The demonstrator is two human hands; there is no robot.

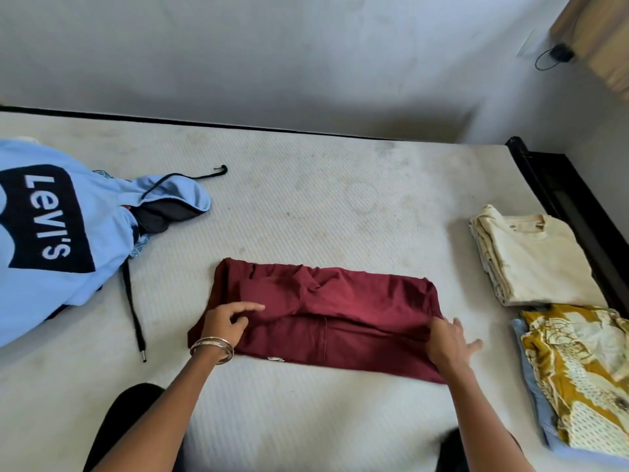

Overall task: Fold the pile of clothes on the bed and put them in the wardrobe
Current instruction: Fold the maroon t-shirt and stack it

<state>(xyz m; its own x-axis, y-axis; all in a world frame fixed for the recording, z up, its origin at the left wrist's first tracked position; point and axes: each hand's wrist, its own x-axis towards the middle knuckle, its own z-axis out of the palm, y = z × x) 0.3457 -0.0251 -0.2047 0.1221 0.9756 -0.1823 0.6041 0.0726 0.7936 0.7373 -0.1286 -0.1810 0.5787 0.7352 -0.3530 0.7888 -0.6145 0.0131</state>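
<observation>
Maroon cloth is stretching straight across in front of you: the maroon garment (326, 315) is lying on the bed (306, 206) with its long axis running from nine o'clock to three o'clock, already doubled into a band. You're bracketing it, one hand at each short end. Your left hand (226, 323) is sitting on the nine o'clock end, fingers curled into the fabric with the index finger pointing along it. Your right hand (449, 342) is pressing the three o'clock end, fingers fairly straight and spread. Neither hand is nearer than the other, so I'm reading the next fold as end over end. The blue hoodie (58, 233) is waiting unfolded at ten o'clock; the cream shirt (537, 260) and yellow patterned garment (578, 369) are stacked at three o'clock.
</observation>
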